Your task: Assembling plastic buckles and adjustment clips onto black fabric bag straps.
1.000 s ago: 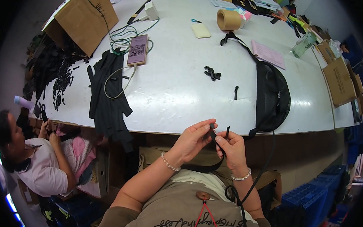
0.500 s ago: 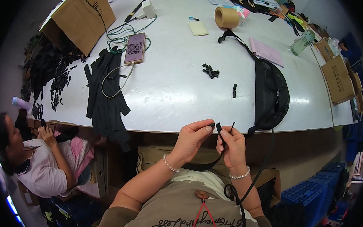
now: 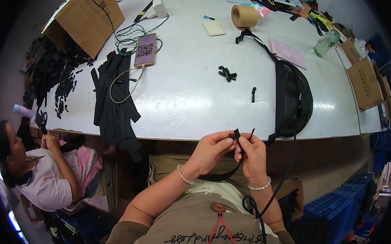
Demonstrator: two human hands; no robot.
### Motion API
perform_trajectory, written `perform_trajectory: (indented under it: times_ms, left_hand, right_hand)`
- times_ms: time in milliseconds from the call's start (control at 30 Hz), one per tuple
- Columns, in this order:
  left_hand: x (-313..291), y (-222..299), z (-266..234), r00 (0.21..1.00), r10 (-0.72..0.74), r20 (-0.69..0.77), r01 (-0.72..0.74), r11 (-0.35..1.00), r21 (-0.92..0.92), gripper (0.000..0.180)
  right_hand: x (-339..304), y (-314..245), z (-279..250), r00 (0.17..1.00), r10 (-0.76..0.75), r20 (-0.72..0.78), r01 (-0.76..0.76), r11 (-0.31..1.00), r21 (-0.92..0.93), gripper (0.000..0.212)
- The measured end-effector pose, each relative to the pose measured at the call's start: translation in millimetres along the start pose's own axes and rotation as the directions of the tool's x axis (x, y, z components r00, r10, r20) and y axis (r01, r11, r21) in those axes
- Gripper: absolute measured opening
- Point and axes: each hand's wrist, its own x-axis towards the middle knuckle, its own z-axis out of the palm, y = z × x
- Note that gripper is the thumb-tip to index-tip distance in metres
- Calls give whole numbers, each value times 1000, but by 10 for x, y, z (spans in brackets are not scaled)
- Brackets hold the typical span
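Hands are meeting below the white table point(image 3: 181, 100): your left hand point(image 3: 210, 152) and right hand point(image 3: 250, 154) are each pinching the black strap point(image 3: 237, 135), keeping its end steady between fingertips.

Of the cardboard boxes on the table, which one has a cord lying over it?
The big cardboard box at the table's far left corner; the boxes along the right edge have none.

The strap piece point(image 3: 237, 135) pinched between both hands is black. The table point(image 3: 189, 96) is white, the bag point(image 3: 293, 97) on its right black, the phone point(image 3: 145, 50) purple, the far tape roll point(image 3: 244, 16) tan, the boxes point(image 3: 87, 19) brown.
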Motion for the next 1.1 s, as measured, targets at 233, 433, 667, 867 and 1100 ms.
perform_trajectory:
  times_ms: [233, 433, 667, 867, 1100]
  left_hand:
    - [-21, 56, 9, 995, 40, -97, -30, 994, 103, 30]
    - [-21, 55, -1, 973, 231, 12, -211, 864, 456, 28]
    - [-38, 75, 6, 914, 396, 94, -362, 688, 629, 28]
    - [-54, 85, 19, 873, 465, 145, -421, 572, 704, 29]
    - [-68, 144, 39, 852, 486, 195, -446, 480, 755, 29]
  right_hand:
    - [-75, -56, -52, 999, -5, 41, 8, 997, -74, 9]
    - [-97, -79, -1, 999, 36, 38, -28, 980, -195, 8]
    - [-99, -61, 19, 1000, 26, 12, -24, 983, -183, 10]
    - [-119, -68, 39, 999, 45, -15, -47, 986, -160, 11]
    - [-140, -87, 126, 996, 90, -19, -92, 973, -210, 12]
